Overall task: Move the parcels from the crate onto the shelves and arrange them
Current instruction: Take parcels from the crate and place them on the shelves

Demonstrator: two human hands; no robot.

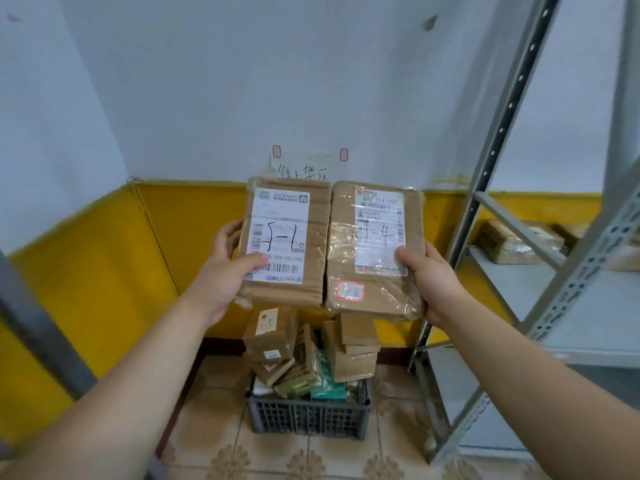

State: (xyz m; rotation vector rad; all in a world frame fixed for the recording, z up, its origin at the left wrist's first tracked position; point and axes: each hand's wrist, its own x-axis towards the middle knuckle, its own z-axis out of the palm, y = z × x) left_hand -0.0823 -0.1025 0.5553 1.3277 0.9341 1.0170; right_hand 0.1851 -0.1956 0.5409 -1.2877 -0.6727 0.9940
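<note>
I hold two flat brown parcels side by side in front of the wall, their white labels facing me. My left hand [227, 271] grips the left parcel [313, 237] by its left edge, thumb on the label marked with a handwritten code. My right hand [433, 277] grips the right parcel [374, 296] by its right edge, thumb on the label's lower corner. Below them on the tiled floor stands a dark plastic crate [308, 415] piled with several more brown parcels [353, 355]. A grey metal shelf unit [571, 306] stands to the right.
A wrapped parcel [516, 242] lies on the shelf at the right. A paper sign [308, 166] is taped to the wall behind the held parcels. Yellow panelling runs along the lower wall. A grey upright [38, 327] crosses the left edge.
</note>
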